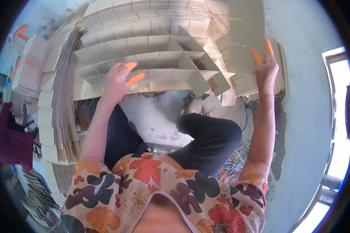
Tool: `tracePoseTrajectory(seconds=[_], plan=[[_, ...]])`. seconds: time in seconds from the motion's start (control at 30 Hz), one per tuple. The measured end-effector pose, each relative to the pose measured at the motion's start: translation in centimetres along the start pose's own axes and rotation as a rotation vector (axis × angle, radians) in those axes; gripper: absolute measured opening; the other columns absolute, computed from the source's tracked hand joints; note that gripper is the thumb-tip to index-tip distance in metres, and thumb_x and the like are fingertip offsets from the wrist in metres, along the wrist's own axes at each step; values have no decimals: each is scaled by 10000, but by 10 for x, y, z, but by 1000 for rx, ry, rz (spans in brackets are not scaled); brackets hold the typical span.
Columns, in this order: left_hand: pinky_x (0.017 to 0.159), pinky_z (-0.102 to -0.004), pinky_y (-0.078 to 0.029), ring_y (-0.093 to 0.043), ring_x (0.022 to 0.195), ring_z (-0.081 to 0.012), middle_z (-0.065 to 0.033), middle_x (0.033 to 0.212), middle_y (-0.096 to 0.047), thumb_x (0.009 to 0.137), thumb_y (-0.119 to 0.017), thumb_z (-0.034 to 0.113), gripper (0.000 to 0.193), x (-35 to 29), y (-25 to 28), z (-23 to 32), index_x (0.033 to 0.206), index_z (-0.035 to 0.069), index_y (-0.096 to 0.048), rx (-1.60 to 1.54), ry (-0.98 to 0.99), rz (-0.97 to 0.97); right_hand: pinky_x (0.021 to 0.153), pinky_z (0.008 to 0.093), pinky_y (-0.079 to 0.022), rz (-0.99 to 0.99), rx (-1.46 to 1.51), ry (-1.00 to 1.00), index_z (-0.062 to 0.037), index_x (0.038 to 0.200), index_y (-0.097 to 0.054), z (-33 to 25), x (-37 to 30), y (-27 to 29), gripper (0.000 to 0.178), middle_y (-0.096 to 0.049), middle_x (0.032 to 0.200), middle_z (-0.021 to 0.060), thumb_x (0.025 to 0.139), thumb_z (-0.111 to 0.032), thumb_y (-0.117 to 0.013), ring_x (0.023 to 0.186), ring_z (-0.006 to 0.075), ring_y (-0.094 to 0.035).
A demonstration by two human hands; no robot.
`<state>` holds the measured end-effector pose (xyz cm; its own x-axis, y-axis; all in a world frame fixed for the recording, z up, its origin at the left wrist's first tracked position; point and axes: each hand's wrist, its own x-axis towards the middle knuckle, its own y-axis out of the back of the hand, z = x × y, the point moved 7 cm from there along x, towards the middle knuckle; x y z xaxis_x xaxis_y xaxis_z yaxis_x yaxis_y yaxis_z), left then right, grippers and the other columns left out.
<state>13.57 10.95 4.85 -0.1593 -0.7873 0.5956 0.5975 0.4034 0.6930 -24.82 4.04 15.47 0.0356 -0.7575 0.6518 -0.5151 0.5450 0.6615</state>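
Note:
Orange finger covers are on the thumb and forefinger of each of my hands. My left hand (118,81), with those two fingers apart and nothing between them, hovers at the near side of a partly assembled cardboard divider grid (155,60). Long slotted strips run left to right in this grid, and two crossing strips (206,64) are slotted in at its right end. On the right, my right hand (267,72) is closed on the edge of a long cardboard strip (247,27) held up lengthwise and blurred by motion.
Stacked slotted cardboard strips lie behind the grid (144,15), down my left side (62,93) and at the right (282,66). A closed carton (31,64) stands far left. Colourful thin scraps (235,165) lie beside my leg. A pale wall (307,116) rises on the right.

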Motion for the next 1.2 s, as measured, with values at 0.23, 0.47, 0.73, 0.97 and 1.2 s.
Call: tracePoseTrajectory(seconds=[0.23, 0.47, 0.73, 0.97, 1.2], plan=[[696, -404, -487, -599, 782, -303, -121, 782, -648, 758, -717, 211, 250, -6, -46, -1, 923, 44, -630, 2, -43, -202, 817, 289, -501, -454, 324, 89, -82, 1339, -491, -106, -20, -63, 611, -663, 1088, 161, 773, -37, -717, 916, 148, -644], [618, -414, -484, -582, 685, -315, -112, 706, -619, 759, -707, 174, 177, -7, -59, -4, 837, 53, -604, -51, -58, -152, 788, 283, -495, -564, 319, 57, -25, 1325, -486, -110, -34, -107, 573, -661, 1080, 179, 795, -44, -702, 900, 169, -658], [605, -413, -473, -580, 702, -290, -105, 692, -609, 745, -708, 153, 164, -3, -62, -9, 804, 61, -586, -57, -20, -165, 750, 367, -511, -557, 405, 45, -25, 1292, -504, -113, -40, -122, 542, -618, 1049, 262, 776, 20, -666, 924, 349, -650], [607, -415, -475, -586, 696, -284, -107, 691, -601, 738, -710, 148, 155, 1, -67, -13, 823, 70, -607, -49, 5, -169, 876, 316, -479, -716, 281, 159, -9, 1325, -468, -125, -45, -144, 572, -583, 1226, 210, 789, 30, -663, 1057, 217, -613], [596, -422, -466, -588, 675, -298, -112, 671, -570, 718, -730, 162, 157, 5, -70, -16, 807, 78, -631, -51, 63, -150, 740, 430, -504, -729, 376, 253, 21, 1258, -478, -106, -66, -187, 555, -628, 856, 269, 728, 25, -642, 841, 401, -629]])
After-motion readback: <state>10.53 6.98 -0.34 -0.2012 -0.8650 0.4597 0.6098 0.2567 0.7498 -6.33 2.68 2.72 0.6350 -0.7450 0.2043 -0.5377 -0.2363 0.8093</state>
